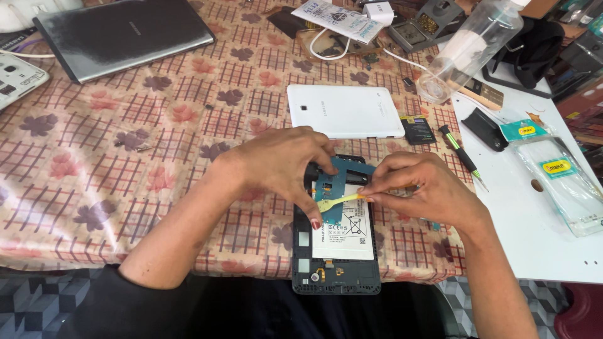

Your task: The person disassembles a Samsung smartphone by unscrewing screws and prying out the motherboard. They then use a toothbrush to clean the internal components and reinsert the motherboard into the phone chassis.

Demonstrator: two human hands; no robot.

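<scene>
Leaning over the bench (94, 163), the person worked on an opened tablet (336, 251) that lay flat at the near edge, its white battery (344, 235) bare in the dark frame. The left hand (282, 166) was curled over the top end, fingers pressed down on a teal board (339, 179); the grip looked closed on the board's edge, thumb tip down beside the battery. The right hand (427, 188) pinched the end of a thin yellow strip (339, 200), whether flex or pry tool I could not tell, and its grip was shut tight on it between thumb and forefinger.

The board seemed light, stiff and fragile, best held by its edges, off the components. The strip looked soft and easily creased or torn, so a pinch near its end suited it. The battery probably wanted no bending or poking.

A white back cover (344, 111) lay just beyond, a screwdriver (461, 154) to the right.
</scene>
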